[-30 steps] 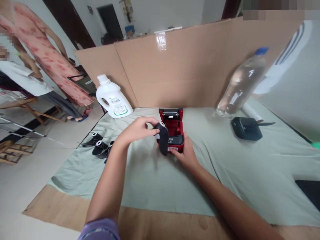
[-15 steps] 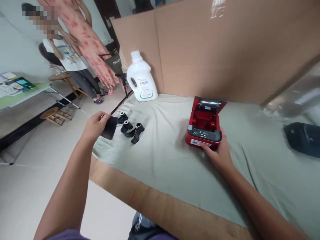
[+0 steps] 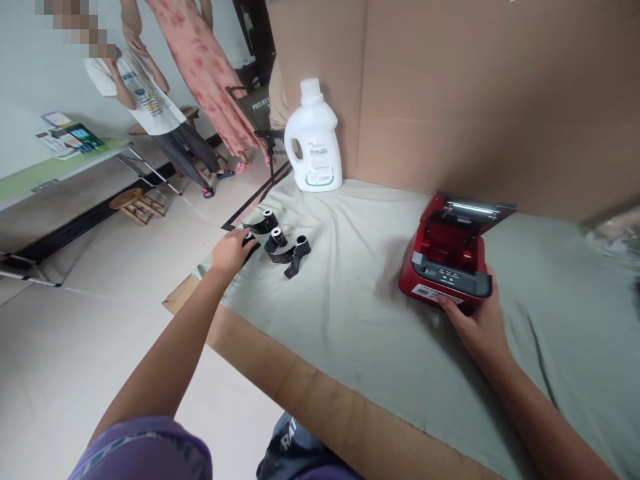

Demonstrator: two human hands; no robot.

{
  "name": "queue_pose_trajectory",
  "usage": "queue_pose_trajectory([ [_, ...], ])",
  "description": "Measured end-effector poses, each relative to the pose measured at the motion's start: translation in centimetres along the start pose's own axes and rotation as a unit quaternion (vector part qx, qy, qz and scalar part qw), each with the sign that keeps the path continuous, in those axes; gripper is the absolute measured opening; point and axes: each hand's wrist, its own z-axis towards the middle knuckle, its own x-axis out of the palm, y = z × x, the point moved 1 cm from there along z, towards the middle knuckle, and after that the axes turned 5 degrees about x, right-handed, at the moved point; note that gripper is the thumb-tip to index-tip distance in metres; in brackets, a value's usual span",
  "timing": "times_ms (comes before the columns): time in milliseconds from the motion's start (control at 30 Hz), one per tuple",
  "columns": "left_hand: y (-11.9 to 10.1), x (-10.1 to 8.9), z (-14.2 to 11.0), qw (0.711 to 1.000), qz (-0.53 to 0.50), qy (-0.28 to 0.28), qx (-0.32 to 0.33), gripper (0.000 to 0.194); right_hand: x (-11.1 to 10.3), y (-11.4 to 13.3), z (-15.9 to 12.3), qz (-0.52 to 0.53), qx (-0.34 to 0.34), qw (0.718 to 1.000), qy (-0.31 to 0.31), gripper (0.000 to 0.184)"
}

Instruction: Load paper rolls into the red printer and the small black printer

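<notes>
My left hand (image 3: 231,251) reaches to the table's left edge and rests closed on a black roll (image 3: 250,241), beside three other black rolls (image 3: 280,243) with white cores. My right hand (image 3: 477,325) grips the front of a small red printer (image 3: 453,257) whose lid stands open, showing an empty red bay. The printer sits on a pale green cloth (image 3: 360,300) spread over the table.
A white detergent jug (image 3: 314,140) stands at the back left against a cardboard wall (image 3: 450,87). Bare cardboard (image 3: 320,393) edges the cloth in front. Two people (image 3: 165,87) stand on the floor to the left, near a stool (image 3: 133,203) and a green table (image 3: 55,163).
My left hand carried the black roll from the printer to the left edge and set it down beside the other rolls. The view swung left. My right hand stayed on the printer.
</notes>
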Motion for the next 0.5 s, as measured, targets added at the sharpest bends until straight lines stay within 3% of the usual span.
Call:
queue_pose_trajectory([
  [100, -0.3, -0.2, -0.2, 0.999, 0.032, -0.013, 0.008, 0.049, 0.0, 0.2, 0.0, 0.006, -0.002, 1.000, 0.001, 0.086],
  [200, -1.6, -1.6, -0.6, 0.995, 0.035, -0.098, 0.005, 0.056, 0.0, 0.0, 0.0, 0.002, 0.006, 1.000, 0.000, 0.089],
  [267, -2.9, -2.4, -0.4, 0.992, 0.014, -0.120, 0.022, 0.055, -0.1, -0.1, -0.1, -0.006, 0.009, 1.000, 0.001, 0.091],
  [333, -4.3, -2.8, 0.3, 0.995, -0.002, -0.084, 0.051, 0.053, -0.2, 0.1, -0.1, -0.005, 0.007, 1.000, 0.008, 0.091],
  [500, -6.6, -1.6, 3.2, 0.990, 0.013, 0.086, 0.114, 0.042, 0.0, 0.0, -0.1, -0.015, 0.011, 1.000, 0.005, 0.090],
])
